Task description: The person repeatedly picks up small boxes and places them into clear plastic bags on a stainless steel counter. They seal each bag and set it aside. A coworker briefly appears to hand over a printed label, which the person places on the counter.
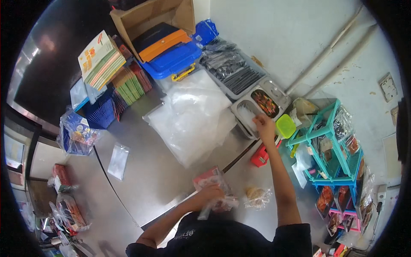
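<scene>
My left hand point(210, 192) is closed on a pink and white plastic packet point(208, 178) close to my body. At the rim of a metal pan point(245, 112) holding thin white items is my right hand point(265, 123); its fingertips are drawn together, and whether they pinch anything cannot be seen. Beside that pan, a second metal pan holds small colourful sachets point(265, 102). A green-lidded container point(285, 126) stands just right of my right hand. A small clear bag of tan contents point(257, 196) lies on the table to the right of the packet.
Large clear plastic bags point(196, 119) cover the table's middle. A blue-lidded box point(176, 59), a cardboard box point(154, 16) and booklets point(101, 61) stand at the back. Right are a red tool point(260, 155) and teal racks point(332, 128); left, a clear sleeve point(118, 161).
</scene>
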`<state>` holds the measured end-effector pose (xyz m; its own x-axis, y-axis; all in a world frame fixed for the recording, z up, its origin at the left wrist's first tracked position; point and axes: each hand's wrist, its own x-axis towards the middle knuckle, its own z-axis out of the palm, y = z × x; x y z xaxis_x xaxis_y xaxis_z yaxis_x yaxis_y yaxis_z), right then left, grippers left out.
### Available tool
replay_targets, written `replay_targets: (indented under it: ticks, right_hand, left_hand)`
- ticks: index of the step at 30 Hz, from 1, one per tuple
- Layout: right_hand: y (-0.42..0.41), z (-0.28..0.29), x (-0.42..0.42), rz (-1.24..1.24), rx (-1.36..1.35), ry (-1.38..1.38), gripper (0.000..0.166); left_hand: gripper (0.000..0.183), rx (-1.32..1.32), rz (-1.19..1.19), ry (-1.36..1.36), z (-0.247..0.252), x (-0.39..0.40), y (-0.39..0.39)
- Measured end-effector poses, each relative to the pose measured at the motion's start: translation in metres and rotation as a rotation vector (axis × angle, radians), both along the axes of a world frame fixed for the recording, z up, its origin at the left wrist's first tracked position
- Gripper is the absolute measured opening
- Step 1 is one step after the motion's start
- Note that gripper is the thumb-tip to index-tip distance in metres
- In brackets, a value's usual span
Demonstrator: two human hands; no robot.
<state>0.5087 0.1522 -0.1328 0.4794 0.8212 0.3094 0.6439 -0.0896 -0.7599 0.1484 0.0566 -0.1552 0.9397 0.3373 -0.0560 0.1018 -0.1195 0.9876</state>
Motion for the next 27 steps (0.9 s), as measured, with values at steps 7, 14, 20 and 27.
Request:
replay_targets:
  ticks: [7, 14, 20, 27]
  right_hand:
    - [-0.138, 0.064, -0.069, 0.533, -0.191, 0.576, 0.007]
    - [-0.18, 0.041, -0.16, 0.513, -0.473, 0.33, 0.013]
    - [-0.194, 0.014, -0.16, 0.465, -0.392, 0.45, 0.019]
    - [-0.2, 0.028, -0.171, 0.68, -0.181, 0.018, 0.029]
  left_hand:
    - [0.016, 0.538, 0.379, 0.249, 0.018, -0.003, -0.039]
    - [0.018, -0.039, 0.442, 0.129, 0.065, 0.007, -0.004]
    - [0.024, 0.416, 0.252, 0.193, 0.082, -0.007, 0.007]
    - [0.032, 0.117, 0.419, 0.329, 0.1, 0.008, 0.015]
